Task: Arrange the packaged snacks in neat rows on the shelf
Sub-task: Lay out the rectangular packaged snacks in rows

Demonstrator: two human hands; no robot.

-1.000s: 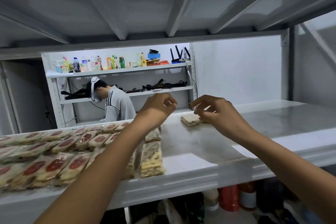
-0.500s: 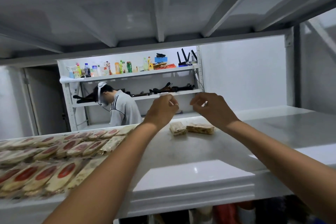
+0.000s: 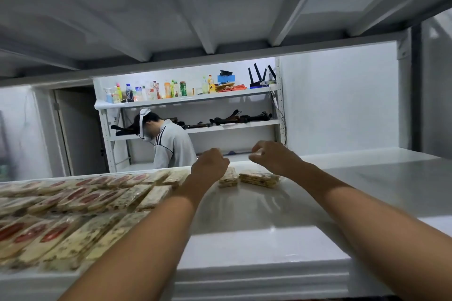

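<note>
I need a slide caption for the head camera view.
Left hand and right hand hover near two loose snack packs on the shelf, beside arranged rows.

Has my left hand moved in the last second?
Yes. The left hand moved right, closing on the small snack pack, whose left edge it now overlaps.

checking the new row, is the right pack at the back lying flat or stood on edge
Lying flat: the pack rests broad face down on the shelf, its long side toward the camera.

A stockroom or small shop: white metal shelf [image 3: 269,273] rows of wrapped snacks [image 3: 73,215], bottles [image 3: 168,89] on a back rack [image 3: 186,100].
</note>
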